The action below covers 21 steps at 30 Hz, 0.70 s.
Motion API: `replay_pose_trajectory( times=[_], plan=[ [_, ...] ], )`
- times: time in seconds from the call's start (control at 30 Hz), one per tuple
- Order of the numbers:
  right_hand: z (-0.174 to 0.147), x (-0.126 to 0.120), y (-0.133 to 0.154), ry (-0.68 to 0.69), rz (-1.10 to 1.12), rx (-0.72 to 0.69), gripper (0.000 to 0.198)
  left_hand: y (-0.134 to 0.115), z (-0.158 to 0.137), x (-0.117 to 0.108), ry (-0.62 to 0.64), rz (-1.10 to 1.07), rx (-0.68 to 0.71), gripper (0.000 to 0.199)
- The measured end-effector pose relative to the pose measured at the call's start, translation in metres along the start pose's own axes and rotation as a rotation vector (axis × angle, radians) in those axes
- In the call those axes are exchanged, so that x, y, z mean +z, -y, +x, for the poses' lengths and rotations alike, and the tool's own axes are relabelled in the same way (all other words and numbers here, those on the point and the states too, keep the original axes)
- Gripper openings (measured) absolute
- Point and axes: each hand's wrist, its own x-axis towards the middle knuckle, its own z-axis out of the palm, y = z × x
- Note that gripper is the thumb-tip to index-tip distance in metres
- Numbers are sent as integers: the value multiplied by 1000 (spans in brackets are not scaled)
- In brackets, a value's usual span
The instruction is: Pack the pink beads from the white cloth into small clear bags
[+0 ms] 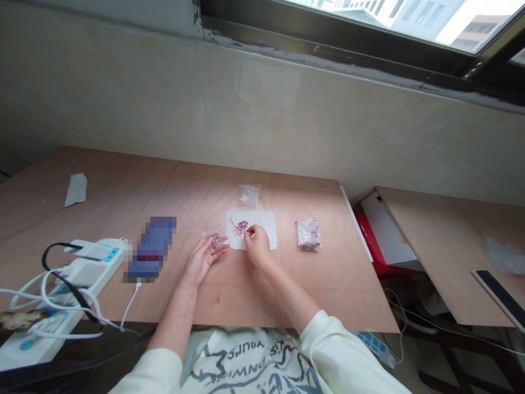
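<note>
Picking through the red pieces [241, 225] on the white paper [268, 221] seems the step in hand. The right hand [259, 244] is right beside them, the left hand [202, 259] touches a clear bag [214, 241]; I can't tell either grip. The next move calls for a fine pinch.

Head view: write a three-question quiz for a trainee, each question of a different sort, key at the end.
1. Which hand is over the white sheet?
2. True or false: the power strip lies to the right of the sheet.
3. Which thing is nearest the left hand?
a) the power strip
b) a clear bag
c) the window

Key:
1. The right hand.
2. False; it lies to the left.
3. b
</note>
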Motion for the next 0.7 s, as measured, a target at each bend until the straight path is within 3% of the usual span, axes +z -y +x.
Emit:
replay_pose_trajectory(
  times=[0.1, 0.2, 0.7],
  plan=[
    [7, -16, 7, 57, 289, -4, 11, -1, 1, 2, 38, 5, -7, 17],
    [14, -29, 16, 126, 387, -48, 10, -2, 5, 8, 74, 13, -11, 18],
    [18, -42, 23, 308, 259, -118, 11, 0, 5, 16, 91, 8, -32, 18]
  ],
)
